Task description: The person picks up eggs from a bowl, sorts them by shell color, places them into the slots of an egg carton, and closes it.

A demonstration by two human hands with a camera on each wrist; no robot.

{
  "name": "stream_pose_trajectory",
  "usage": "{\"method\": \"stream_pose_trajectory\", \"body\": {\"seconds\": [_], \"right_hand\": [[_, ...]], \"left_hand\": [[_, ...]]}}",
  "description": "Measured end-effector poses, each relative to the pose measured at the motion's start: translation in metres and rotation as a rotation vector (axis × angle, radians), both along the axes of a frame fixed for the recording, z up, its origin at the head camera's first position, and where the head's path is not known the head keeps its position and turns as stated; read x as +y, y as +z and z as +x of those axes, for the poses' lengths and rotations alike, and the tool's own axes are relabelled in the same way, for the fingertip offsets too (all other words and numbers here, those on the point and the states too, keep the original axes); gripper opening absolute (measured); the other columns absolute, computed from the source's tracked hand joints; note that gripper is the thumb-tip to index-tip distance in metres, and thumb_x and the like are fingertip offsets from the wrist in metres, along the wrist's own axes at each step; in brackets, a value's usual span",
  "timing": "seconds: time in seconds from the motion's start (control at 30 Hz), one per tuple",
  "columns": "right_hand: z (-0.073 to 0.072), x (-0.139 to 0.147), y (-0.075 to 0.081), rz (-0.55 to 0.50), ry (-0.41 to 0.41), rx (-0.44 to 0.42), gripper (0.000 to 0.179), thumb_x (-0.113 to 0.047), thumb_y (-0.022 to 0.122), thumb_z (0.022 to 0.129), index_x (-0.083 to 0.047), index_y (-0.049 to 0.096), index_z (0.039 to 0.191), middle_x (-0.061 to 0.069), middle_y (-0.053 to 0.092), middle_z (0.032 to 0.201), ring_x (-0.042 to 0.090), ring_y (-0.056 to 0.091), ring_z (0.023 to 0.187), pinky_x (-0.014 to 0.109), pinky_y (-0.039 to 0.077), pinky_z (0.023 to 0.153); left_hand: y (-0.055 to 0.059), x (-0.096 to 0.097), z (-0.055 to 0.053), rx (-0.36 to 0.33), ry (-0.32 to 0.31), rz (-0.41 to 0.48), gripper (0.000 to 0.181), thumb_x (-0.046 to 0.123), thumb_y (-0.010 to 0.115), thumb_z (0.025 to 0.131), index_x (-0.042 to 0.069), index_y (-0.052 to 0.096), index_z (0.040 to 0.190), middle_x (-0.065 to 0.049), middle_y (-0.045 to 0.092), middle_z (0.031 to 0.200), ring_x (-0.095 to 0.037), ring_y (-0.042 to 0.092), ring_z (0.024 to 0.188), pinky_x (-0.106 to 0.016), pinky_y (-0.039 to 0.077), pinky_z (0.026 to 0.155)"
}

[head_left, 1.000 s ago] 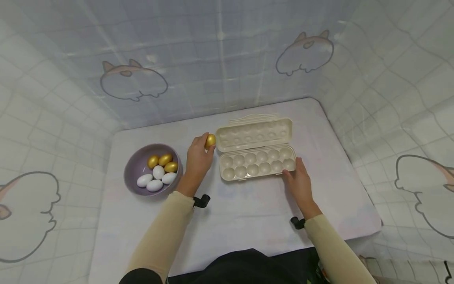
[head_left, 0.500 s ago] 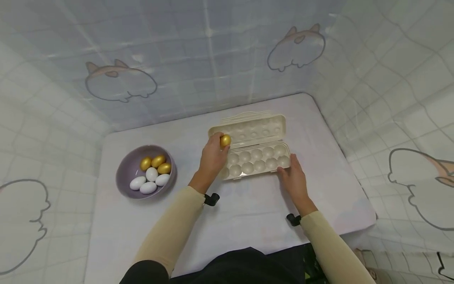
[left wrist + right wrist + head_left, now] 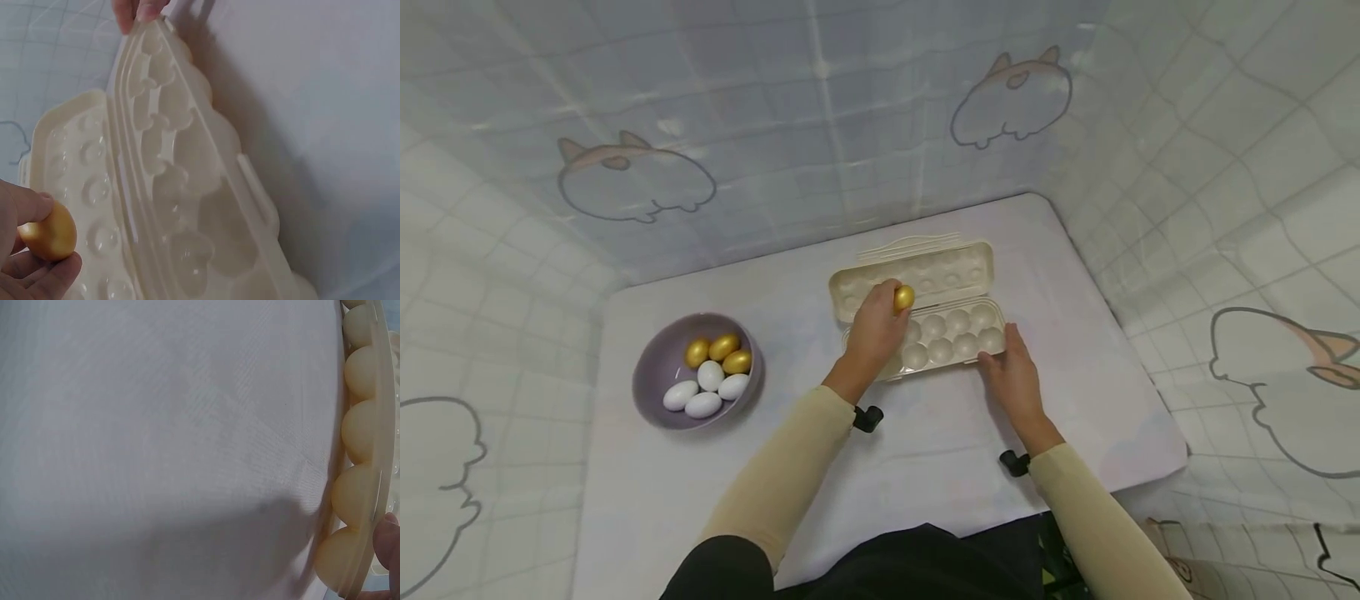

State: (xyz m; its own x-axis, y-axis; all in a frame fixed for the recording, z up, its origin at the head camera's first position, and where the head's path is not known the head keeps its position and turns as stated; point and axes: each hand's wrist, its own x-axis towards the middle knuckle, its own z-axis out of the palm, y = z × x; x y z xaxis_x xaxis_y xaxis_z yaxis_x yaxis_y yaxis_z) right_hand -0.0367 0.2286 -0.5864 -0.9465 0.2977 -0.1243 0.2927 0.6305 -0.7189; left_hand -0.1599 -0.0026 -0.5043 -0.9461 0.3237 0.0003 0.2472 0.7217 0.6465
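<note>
My left hand [image 3: 878,329] pinches a gold egg [image 3: 905,297] between thumb and fingers, above the open cream egg carton [image 3: 966,345]. In the left wrist view the egg [image 3: 51,232] is held in front of the dimpled lid [image 3: 87,140], and the cups beside it hold nothing. My right hand [image 3: 1017,383] grips the carton's right end. Its thumb [image 3: 387,540] lies on the rim in the right wrist view, and its fingers are mostly cut off there. My left hand hides the carton's left cups from the head camera.
A purple bowl [image 3: 653,367] with several gold and white eggs stands on the left of the table [image 3: 917,450]. Sheets with cartoon animals [image 3: 636,179] hang around the far and side edges. The person's dark clothing [image 3: 917,558] borders the near edge.
My left hand has carried the gold egg rightward, from beside the carton to over it. My right hand keeps its grip on the carton. The head view has shifted slightly.
</note>
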Motion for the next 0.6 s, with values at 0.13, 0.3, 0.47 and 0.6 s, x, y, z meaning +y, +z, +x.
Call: {"method": "stream_pose_trajectory", "body": {"seconds": [0.13, 0.3, 0.47, 0.6], "right_hand": [[0.000, 0.000, 0.001, -0.009, 0.000, -0.004, 0.086, -0.032, 0.066, 0.105, 0.005, 0.019, 0.166, 0.026, 0.019, 0.174, 0.040, 0.021, 0.163, 0.053, 0.022, 0.133], [0.001, -0.004, 0.002, -0.013, -0.005, 0.016, 0.085, -0.031, 0.068, 0.104, 0.005, 0.021, 0.165, 0.026, 0.021, 0.173, 0.041, 0.023, 0.163, 0.053, 0.023, 0.133], [0.001, -0.008, 0.000, 0.002, -0.010, 0.021, 0.085, -0.030, 0.068, 0.104, 0.006, 0.021, 0.165, 0.027, 0.023, 0.173, 0.041, 0.025, 0.162, 0.053, 0.024, 0.132], [0.001, -0.012, -0.001, 0.005, -0.013, 0.021, 0.083, -0.029, 0.068, 0.104, 0.006, 0.022, 0.165, 0.027, 0.024, 0.172, 0.041, 0.026, 0.162, 0.053, 0.025, 0.132]], "left_hand": [[-0.003, 0.014, -0.001, -0.009, -0.031, -0.036, 0.040, 0.014, 0.071, 0.101, 0.005, 0.057, 0.137, -0.014, 0.065, 0.129, -0.028, 0.066, 0.113, -0.044, 0.058, 0.101], [-0.008, 0.025, 0.000, -0.008, -0.077, -0.079, 0.041, 0.015, 0.071, 0.101, 0.005, 0.057, 0.138, -0.013, 0.065, 0.127, -0.027, 0.066, 0.111, -0.042, 0.059, 0.099], [-0.013, 0.034, 0.000, 0.004, -0.108, -0.100, 0.041, 0.015, 0.071, 0.100, 0.005, 0.059, 0.138, -0.013, 0.066, 0.121, -0.027, 0.065, 0.107, -0.042, 0.059, 0.095], [-0.016, 0.038, 0.000, 0.007, -0.124, -0.114, 0.038, 0.014, 0.070, 0.099, 0.004, 0.060, 0.135, -0.013, 0.066, 0.116, -0.028, 0.064, 0.104, -0.043, 0.058, 0.091]]}}
